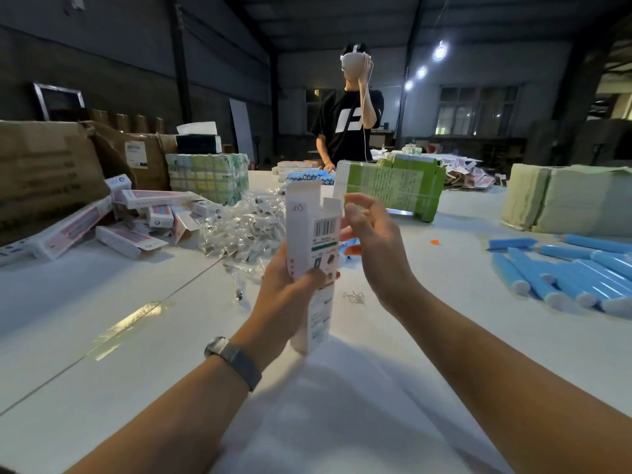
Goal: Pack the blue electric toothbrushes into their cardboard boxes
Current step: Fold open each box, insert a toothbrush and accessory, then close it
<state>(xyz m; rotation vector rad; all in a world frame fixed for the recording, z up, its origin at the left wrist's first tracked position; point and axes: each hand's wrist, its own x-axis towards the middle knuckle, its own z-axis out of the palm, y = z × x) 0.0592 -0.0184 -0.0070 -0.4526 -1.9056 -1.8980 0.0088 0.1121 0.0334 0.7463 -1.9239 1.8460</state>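
step: box open, unfilled | left hand (290, 295) grips box (313, 254) upright, flaps up | right hand (372, 241) released, empty, beside flaps | toothbrushes (561, 271) on worktop (427, 336) well right of hands | next: probably fetch one, insert

I'm seeing a dim warehouse: dark walls (119, 63), 3 hanging bulbs (440, 51), barred windows (477, 111), long white table (410, 354).

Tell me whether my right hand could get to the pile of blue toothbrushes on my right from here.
Probably yes. The right hand is open and holds nothing, the blue toothbrushes lie uncovered on the table on that same side, and only bare tabletop lies between.
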